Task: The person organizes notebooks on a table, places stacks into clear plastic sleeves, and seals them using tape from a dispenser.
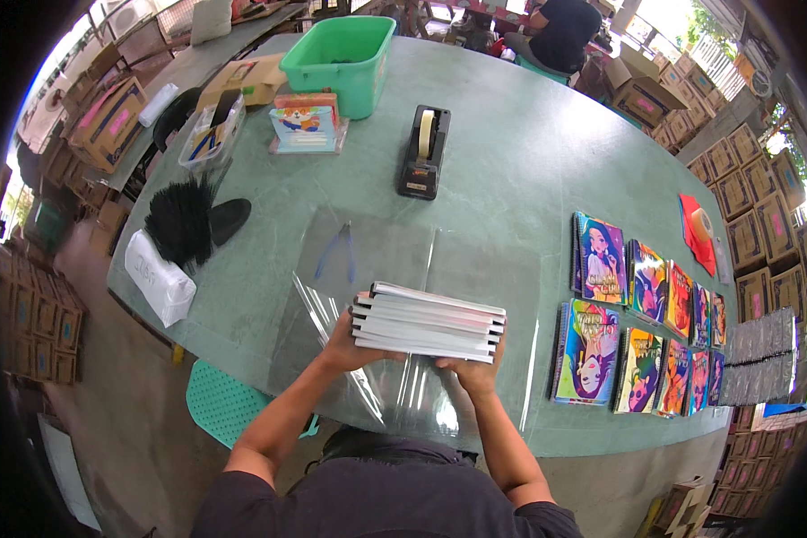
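A thick stack of notebooks (429,321) is held between my two hands over the near side of the table, its white page edges facing up and dark bindings showing at the sides. My left hand (341,350) is wrapped round the left end, and my right hand (475,369) grips the right end; some fingers are hidden behind the stack. Beneath them lies clear plastic sheeting (498,260), with shiny folds near me. Just beyond my left hand rest blue-handled pliers (350,267) and loose clear plastic strips (314,309).
Colourful spiral notebooks (592,350) stand in piles at right, near an orange-red pouch (696,238). A black tape dispenser (425,161) sits ahead. Further left are a green tub (336,72), a black brush (179,220) and a white wrapped bundle (160,278). A green stool (220,399) stands below.
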`<state>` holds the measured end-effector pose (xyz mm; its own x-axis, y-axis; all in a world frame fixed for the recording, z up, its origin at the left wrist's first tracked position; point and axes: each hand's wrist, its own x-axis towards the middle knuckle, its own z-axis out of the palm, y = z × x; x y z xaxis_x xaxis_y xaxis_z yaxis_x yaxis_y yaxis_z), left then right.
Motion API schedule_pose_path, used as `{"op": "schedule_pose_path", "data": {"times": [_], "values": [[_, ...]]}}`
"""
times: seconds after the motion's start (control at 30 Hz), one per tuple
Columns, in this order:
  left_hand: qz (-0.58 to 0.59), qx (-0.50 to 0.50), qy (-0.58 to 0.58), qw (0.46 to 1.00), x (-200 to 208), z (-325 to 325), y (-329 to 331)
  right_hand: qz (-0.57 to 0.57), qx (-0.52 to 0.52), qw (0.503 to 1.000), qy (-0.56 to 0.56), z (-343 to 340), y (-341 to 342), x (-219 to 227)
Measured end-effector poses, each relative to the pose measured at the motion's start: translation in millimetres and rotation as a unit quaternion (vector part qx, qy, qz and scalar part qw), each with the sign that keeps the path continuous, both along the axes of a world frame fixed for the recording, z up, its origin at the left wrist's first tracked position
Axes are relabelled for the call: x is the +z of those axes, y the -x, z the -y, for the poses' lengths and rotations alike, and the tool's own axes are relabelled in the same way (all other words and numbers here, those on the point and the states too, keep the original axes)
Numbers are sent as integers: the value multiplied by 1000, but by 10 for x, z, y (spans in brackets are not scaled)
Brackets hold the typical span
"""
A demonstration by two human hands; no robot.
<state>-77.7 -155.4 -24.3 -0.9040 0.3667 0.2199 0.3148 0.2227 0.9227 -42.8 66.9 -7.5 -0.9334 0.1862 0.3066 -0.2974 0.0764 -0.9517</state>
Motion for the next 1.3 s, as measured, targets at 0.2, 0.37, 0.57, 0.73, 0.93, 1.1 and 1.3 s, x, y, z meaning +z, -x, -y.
{"op": "schedule_pose_path", "data": {"times": [0.2, 0.37, 0.57, 0.73, 0.93, 1.1, 1.3], "values": [[-115, -63, 377, 917, -139, 904, -216, -73, 106, 991, -30, -53, 7, 259], [9, -102, 465, 879, 911, 1256, -287, 1, 115, 993, 19, -114, -84, 203], [-18, -54, -54, 997, 495, 216, -61, -35, 26, 999, 29, 140, -33, 211], [-20, -51, -48, 997, 384, 178, 44, -42, 26, 998, 25, 116, -95, 178], [-116, -108, 23, 987, -231, 369, 165, -32, 13, 999, -36, 144, -104, 50], [4, -133, 44, 990, -438, 453, 138, -54, 19, 996, -66, 131, -111, 3], [129, -149, 28, 980, -432, 431, 202, 74, 50, 950, -298, -183, -107, -1097]]}}
